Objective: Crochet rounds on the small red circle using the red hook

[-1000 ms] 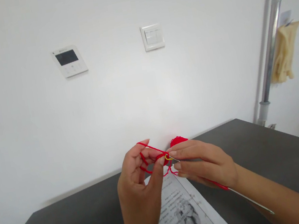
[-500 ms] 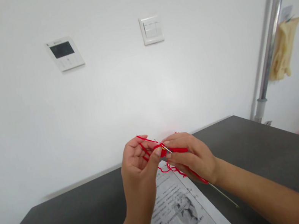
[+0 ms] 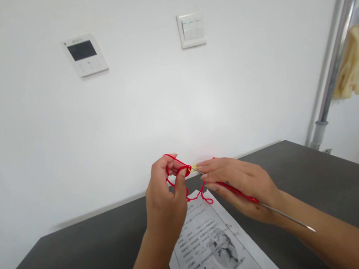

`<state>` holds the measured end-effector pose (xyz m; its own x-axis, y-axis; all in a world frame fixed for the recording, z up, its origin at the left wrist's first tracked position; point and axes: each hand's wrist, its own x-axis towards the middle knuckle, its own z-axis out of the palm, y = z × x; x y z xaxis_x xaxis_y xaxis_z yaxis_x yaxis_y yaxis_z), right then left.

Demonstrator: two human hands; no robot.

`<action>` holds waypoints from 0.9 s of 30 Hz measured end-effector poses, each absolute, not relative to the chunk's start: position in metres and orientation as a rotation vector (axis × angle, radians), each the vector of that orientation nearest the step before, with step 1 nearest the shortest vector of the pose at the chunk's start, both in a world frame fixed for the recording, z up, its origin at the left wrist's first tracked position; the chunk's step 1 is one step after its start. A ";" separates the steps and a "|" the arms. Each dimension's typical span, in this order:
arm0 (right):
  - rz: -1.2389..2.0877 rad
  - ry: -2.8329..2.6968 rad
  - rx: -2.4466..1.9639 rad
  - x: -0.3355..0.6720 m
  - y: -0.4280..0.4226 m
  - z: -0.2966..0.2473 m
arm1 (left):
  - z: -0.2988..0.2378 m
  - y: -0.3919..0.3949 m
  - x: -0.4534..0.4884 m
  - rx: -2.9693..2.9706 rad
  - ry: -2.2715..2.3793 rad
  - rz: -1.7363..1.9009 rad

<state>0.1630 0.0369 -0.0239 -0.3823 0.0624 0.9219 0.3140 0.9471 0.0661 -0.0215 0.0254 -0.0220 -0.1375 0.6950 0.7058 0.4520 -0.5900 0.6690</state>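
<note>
Left hand [image 3: 164, 195] pinches red yarn [image 3: 187, 170], one strand looped over a raised finger. Right hand [image 3: 247, 183] holds a red-handled crochet hook [image 3: 237, 192], its tip at the yarn beside a yellow stitch marker [image 3: 194, 167]. Below: printed sheet [image 3: 197, 233] on dark grey tabletop [image 3: 99, 250]. Wall behind: intercom panel [image 3: 85, 54], light switch [image 3: 191, 30].

Your view evenly bright, soft glare on the white wall [image 3: 150, 105], shadow beside the chrome pole [image 3: 340, 50], glint along your crochet hook [image 3: 243, 194], text smeared on your printed sheet [image 3: 218, 257], beige gloves [image 3: 355, 58] blurred.
</note>
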 end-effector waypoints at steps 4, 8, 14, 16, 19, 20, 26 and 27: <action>-0.497 -2.059 -0.214 0.167 0.038 -0.022 | -0.021 0.029 -0.018 1.943 1.387 1.757; -0.469 -2.051 -0.244 0.168 0.040 -0.022 | -0.024 0.031 -0.013 2.037 1.450 1.766; -0.640 -2.088 -0.191 0.164 0.036 -0.023 | -0.029 0.036 -0.011 2.019 1.490 1.779; -0.442 -2.057 -0.225 0.164 0.036 -0.024 | -0.028 0.037 -0.012 1.969 1.471 1.817; 0.161 -1.864 -0.419 0.162 0.041 -0.027 | -0.022 0.037 -0.014 1.754 1.325 1.789; 0.369 -1.761 -0.459 0.160 0.045 -0.029 | -0.019 0.037 -0.015 1.651 1.247 1.740; 0.592 -1.580 -0.192 0.156 0.063 -0.042 | -0.002 0.029 -0.021 1.215 0.930 1.426; 0.492 -1.624 -0.148 0.157 0.064 -0.042 | -0.001 0.027 -0.021 1.179 0.912 1.389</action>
<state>0.1568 0.0643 -0.0418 -0.1239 0.3800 0.9167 -0.1923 0.8971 -0.3978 -0.0211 0.0270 -0.0008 0.0353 0.9844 0.1724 -0.2336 -0.1596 0.9591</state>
